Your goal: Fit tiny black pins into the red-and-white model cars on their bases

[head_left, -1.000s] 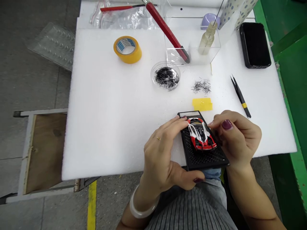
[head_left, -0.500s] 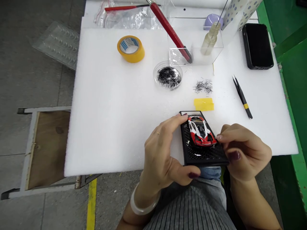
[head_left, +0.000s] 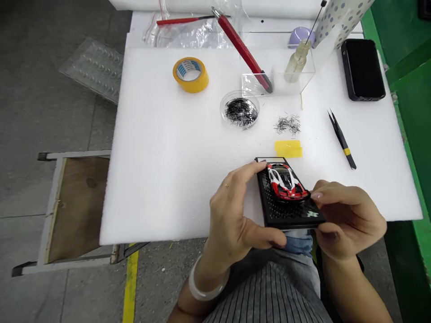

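Note:
A red and white model car (head_left: 286, 181) sits on a black display base (head_left: 289, 222) with a textured top, near the front edge of the white foam board (head_left: 161, 179). My left hand (head_left: 235, 211) grips the base from its left side, index finger at the far corner and thumb along the near edge. On the other side, my right hand (head_left: 350, 220) holds the base's near right corner, its index fingertip close to the car's rear corner and its thumb at the base's front edge. Beyond the base lies a yellow tape piece (head_left: 288, 148).
Black tweezers (head_left: 342, 139) lie at the right, below a black phone-like device (head_left: 363, 69). A dish of short black pins (head_left: 240, 111), a loose pin pile (head_left: 288, 124), a yellow tape roll (head_left: 191, 75), a red-handled knife (head_left: 242, 49) and a small bottle (head_left: 297, 63) stand farther back.
The base has tilted slightly, and a light reflection now shows on its near right part. My right fingers have opened a little wider at its corner. The whole view has shifted slightly.

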